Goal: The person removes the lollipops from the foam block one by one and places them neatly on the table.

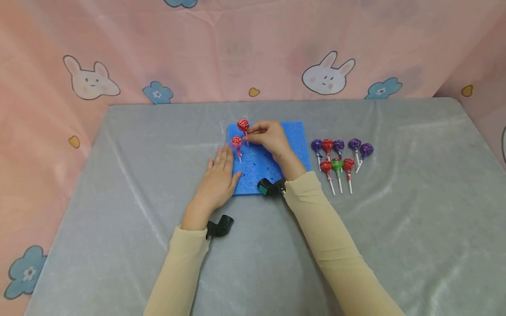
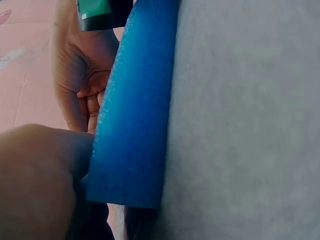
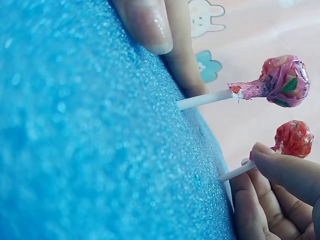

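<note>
My right hand (image 1: 269, 137) pinches the stick of a red lollipop (image 1: 243, 125) between thumb and fingers at the far left corner of a blue foam block (image 1: 258, 175). In the right wrist view, that stick's lower end meets the foam beside my fingers. A pink-and-red lollipop (image 3: 286, 82) stands upright in the foam just nearer, its white stick sunk into the surface. Flat along the block's left edge lies my left hand (image 1: 216, 183), fingers straight, thumb on the near left part. Small holes dot the foam top.
Right of the block, several wrapped lollipops lie on the grey cloth-covered table (image 1: 415, 210): purple ones (image 1: 366, 150), red ones (image 1: 348, 164) and a green one (image 1: 337, 164). A pink curtain (image 1: 213, 52) with rabbits hangs behind the table. Each wrist wears a black camera (image 1: 221, 226).
</note>
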Tool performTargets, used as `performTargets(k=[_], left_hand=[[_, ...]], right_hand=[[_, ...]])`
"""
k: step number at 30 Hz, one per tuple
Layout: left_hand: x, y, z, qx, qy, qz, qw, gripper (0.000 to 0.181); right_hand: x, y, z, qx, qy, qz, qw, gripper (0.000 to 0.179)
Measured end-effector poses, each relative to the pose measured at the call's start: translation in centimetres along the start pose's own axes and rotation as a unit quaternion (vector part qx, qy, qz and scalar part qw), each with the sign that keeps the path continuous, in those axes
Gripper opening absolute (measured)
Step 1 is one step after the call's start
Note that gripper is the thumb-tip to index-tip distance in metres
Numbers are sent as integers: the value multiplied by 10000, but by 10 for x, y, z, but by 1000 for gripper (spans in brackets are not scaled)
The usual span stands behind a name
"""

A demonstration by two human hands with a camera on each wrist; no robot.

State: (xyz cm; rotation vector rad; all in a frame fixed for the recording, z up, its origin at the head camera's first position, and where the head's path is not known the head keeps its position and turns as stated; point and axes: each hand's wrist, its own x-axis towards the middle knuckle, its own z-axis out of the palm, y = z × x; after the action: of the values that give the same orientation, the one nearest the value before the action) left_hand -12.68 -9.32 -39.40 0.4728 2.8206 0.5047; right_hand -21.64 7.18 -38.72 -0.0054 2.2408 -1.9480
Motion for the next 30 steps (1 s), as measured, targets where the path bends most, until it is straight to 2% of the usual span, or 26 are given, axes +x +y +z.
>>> performTargets(k=[7,14,30], left_hand=[[0,1,0,30,-8,12,10000,66],[0,0,0,6,36,35,10000,65],[0,0,0,-20,16,17,10000,65]], right_hand=[[1,2,-2,35,22,-13,10000,19],[2,1,-3,417,-55,112,9991,12],[2,1,-7,823,-72,281,9962,9]])
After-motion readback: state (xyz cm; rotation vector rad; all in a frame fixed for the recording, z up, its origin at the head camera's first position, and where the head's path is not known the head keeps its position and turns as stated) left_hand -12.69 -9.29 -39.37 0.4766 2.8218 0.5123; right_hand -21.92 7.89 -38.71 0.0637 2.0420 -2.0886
